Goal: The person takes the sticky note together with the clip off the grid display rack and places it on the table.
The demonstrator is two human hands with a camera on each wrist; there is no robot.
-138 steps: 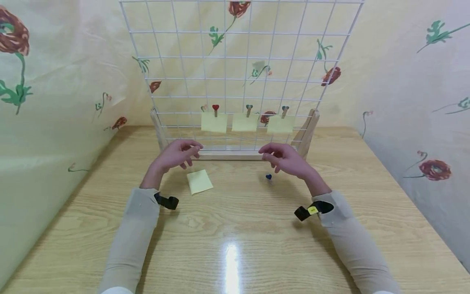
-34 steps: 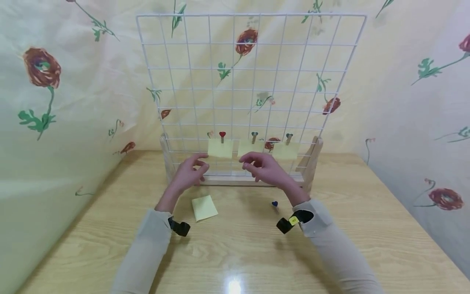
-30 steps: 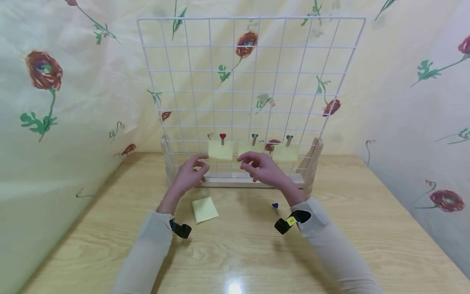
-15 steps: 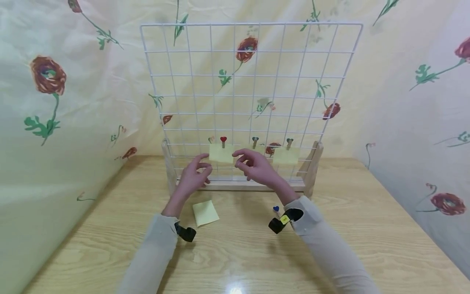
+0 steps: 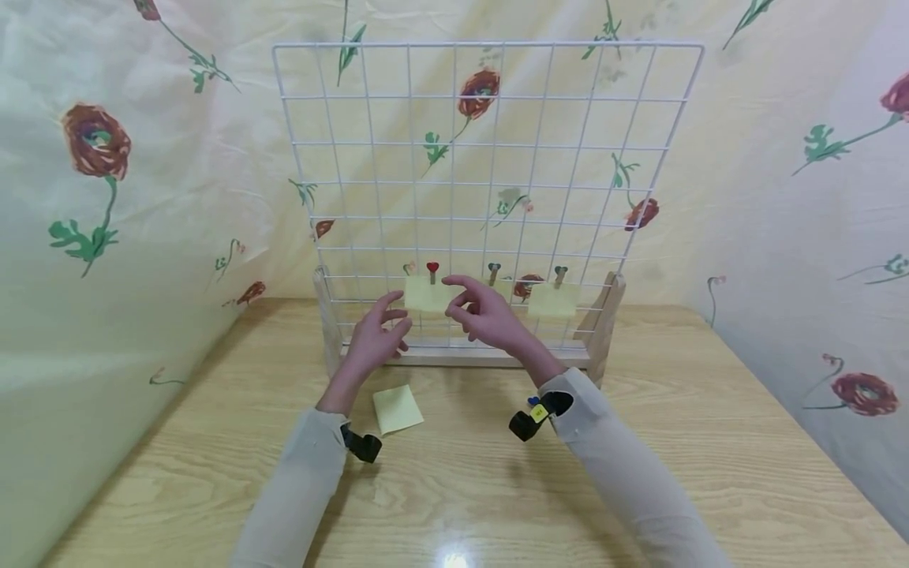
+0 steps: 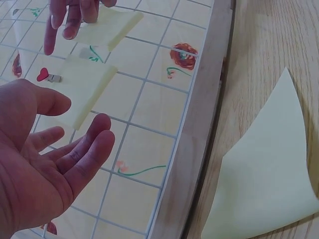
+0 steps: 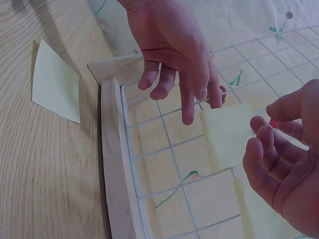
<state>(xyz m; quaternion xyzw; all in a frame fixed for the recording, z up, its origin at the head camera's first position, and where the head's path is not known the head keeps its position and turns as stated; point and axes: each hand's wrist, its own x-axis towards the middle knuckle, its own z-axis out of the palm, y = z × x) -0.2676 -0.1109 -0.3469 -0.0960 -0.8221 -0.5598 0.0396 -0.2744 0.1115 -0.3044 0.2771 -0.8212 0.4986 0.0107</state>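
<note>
On the white wire grid (image 5: 469,170) hang three pale yellow sticky notes, each under a small heart-topped clothespin. The left note (image 5: 423,297) has a red-heart clothespin (image 5: 432,273). My left hand (image 5: 372,339) hovers at that note's left edge, fingers spread and loosely bent, holding nothing. Over to its right, my right hand (image 5: 490,317) reaches toward the same note, index finger extended near the red clothespin; nothing shows in its grasp. It partly covers the middle note (image 5: 503,289). The right note (image 5: 554,300) hangs apart from both hands. In the right wrist view, the left hand's fingertips (image 7: 214,102) meet the left note's edge.
A loose yellow note (image 5: 398,410) lies on the wooden table (image 5: 440,481) in front of the grid. Behind the right wrist camera (image 5: 527,424), a blue-heart clothespin (image 5: 533,401) is mostly hidden. A wooden base (image 5: 490,360) supports the grid; flowered sheeting (image 5: 170,181) surrounds the table.
My right hand has moved left, from above the blue clothespin to the left note, its index finger straightening. The left hand has shifted slightly right to the note. The head view has tilted upward.
</note>
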